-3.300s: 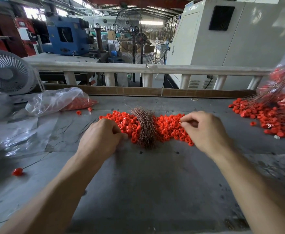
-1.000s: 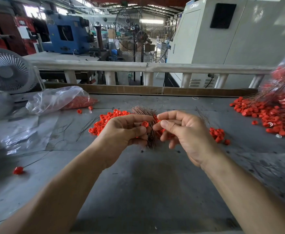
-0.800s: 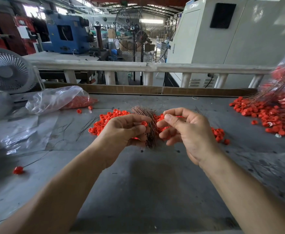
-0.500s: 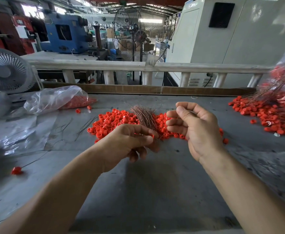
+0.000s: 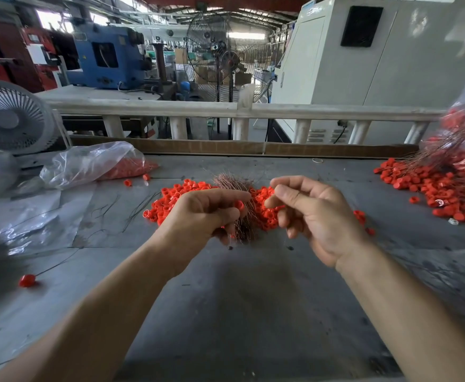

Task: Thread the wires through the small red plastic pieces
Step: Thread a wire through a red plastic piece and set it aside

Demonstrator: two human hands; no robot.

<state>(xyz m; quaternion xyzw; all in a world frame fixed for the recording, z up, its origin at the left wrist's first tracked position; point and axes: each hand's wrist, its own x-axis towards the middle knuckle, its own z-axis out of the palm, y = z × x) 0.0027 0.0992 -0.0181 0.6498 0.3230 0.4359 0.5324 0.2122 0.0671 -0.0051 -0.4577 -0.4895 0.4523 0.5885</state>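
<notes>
A pile of small red plastic pieces [image 5: 170, 197] lies on the grey table [image 5: 239, 299], with a bundle of thin copper wires [image 5: 232, 183] lying across its middle. My left hand [image 5: 201, 213] is raised above the pile and pinches one red piece [image 5: 239, 204] between thumb and fingers. My right hand [image 5: 311, 213] is held just to the right of it, thumb and fingers curled together as if pinching a wire too thin to make out. The two hands are a few centimetres apart.
A heap of red pieces threaded on wires [image 5: 446, 186] lies at the right by a plastic bag. A clear bag of red pieces [image 5: 99, 164] and plastic sheets lie at the left beside a small fan [image 5: 8, 117]. One threaded piece [image 5: 27, 280] lies near left.
Both hands came up off the pile and met in front of me. In the last half second the left hand rose again with the red piece showing, and the right hand closed back in towards it.
</notes>
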